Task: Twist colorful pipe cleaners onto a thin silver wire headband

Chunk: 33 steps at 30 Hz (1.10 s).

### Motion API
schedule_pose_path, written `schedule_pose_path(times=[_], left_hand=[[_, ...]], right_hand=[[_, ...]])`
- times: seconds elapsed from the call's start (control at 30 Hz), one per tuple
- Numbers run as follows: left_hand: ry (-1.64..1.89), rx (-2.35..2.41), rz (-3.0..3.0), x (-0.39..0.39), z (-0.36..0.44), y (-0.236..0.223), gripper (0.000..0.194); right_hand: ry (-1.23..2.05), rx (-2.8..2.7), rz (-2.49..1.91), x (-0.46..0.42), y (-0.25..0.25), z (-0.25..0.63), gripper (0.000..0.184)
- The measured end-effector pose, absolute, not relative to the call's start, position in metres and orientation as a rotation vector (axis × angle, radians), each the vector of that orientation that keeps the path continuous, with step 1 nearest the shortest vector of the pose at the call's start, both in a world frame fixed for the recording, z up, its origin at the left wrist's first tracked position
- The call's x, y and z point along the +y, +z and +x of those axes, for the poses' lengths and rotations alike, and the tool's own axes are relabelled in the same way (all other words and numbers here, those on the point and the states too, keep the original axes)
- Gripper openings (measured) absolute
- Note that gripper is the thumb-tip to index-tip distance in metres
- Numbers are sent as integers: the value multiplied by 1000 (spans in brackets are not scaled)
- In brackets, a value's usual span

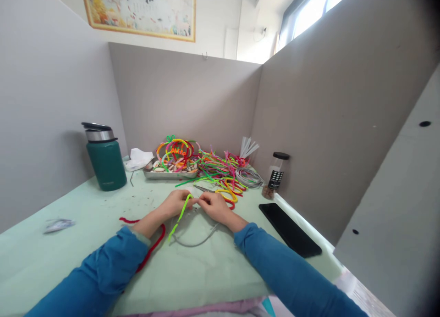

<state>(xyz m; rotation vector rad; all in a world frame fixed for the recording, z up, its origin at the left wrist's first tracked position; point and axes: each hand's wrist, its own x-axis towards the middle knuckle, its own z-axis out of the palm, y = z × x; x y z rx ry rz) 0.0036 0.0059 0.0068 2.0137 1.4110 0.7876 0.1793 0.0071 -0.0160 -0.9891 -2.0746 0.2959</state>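
Note:
My left hand is closed on a lime-green pipe cleaner, whose tail hangs down over the table. Touching its fingertips, my right hand is pinched shut; what lies between those fingers is too small to make out. Below both hands a thin grey wire curves in an arc, its upper part hidden by the hands. A red pipe cleaner lies partly under my left forearm. Just beyond my right hand are scissors with yellow and red handles.
A metal tray holds small pieces and coloured pipe-cleaner hoops. Beside it lie a heap of pipe cleaners and a grey wire coil. A green bottle stands left; a clear jar and black phone are right. Partitions enclose the table.

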Motion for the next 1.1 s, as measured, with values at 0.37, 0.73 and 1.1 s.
schedule_pose_path(times=[0.37, 0.73, 1.1], left_hand=[[753, 1348, 1960, 2, 5, 9, 34], [785, 1303, 1871, 0, 4, 11, 36], [781, 1288, 1799, -1, 5, 12, 38]], right_hand=[[313, -2076, -1002, 7, -16, 180, 19], [326, -2085, -1008, 5, -14, 180, 21], [311, -2091, -1000, 6, -15, 180, 21]])
